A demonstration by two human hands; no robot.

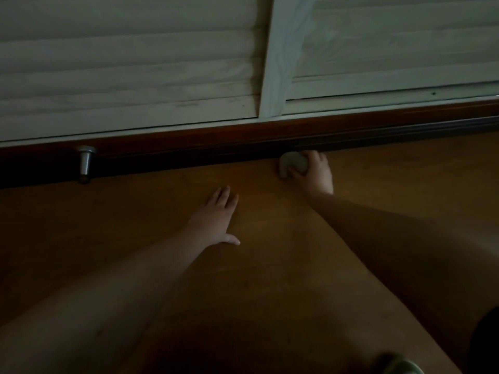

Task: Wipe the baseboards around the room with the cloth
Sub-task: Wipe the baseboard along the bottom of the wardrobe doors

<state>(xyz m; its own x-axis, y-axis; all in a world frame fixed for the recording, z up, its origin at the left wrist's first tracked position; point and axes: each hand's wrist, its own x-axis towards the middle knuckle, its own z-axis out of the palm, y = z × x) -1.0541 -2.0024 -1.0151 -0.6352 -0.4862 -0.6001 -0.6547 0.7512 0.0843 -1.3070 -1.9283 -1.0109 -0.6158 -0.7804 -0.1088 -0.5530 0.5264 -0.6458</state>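
Place: a room in a home, seen dimly from low down near the floor.
Floor: warm brown wood-look flooring (270,265) runs up to the wall.
Baseboard: a dark reddish-brown wooden baseboard (189,139) lines the foot of the wall.
Doors: pale, slatted sliding doors (121,63) with a whitish upright frame (280,55) stand above the baseboard, like those of a built-in closet.
Doorstop: a small metal doorstop (86,163) stands on the floor against the baseboard at the left.
Light: low and dusky, with no work lamps or shop fittings in view.
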